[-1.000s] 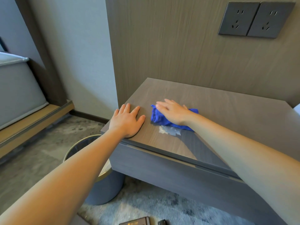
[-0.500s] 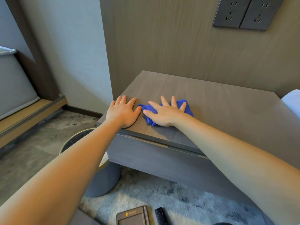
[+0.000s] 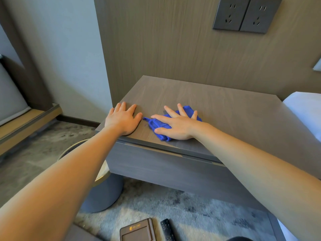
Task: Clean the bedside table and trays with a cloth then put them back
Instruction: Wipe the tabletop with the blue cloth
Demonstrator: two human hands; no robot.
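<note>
The grey-brown wooden bedside table (image 3: 225,112) juts from the wall panel, its top bare except for the cloth. A blue cloth (image 3: 157,126) lies bunched near the front left of the top. My right hand (image 3: 177,125) presses flat on the cloth with fingers spread. My left hand (image 3: 123,119) rests palm down on the table's front left corner, just left of the cloth and holding nothing. On the carpet at the bottom edge lies a brown tray (image 3: 138,231), partly cut off.
A round grey bin (image 3: 102,193) with a gold rim stands under the table's left corner. A black remote (image 3: 167,229) lies on the carpet beside the tray. Two wall sockets (image 3: 246,14) sit above the table. White bedding (image 3: 305,110) borders the table's right side.
My right hand has drawn the cloth back toward the front edge, with fingers now spread. The left hand has stayed on the corner. The view has shifted down a little.
</note>
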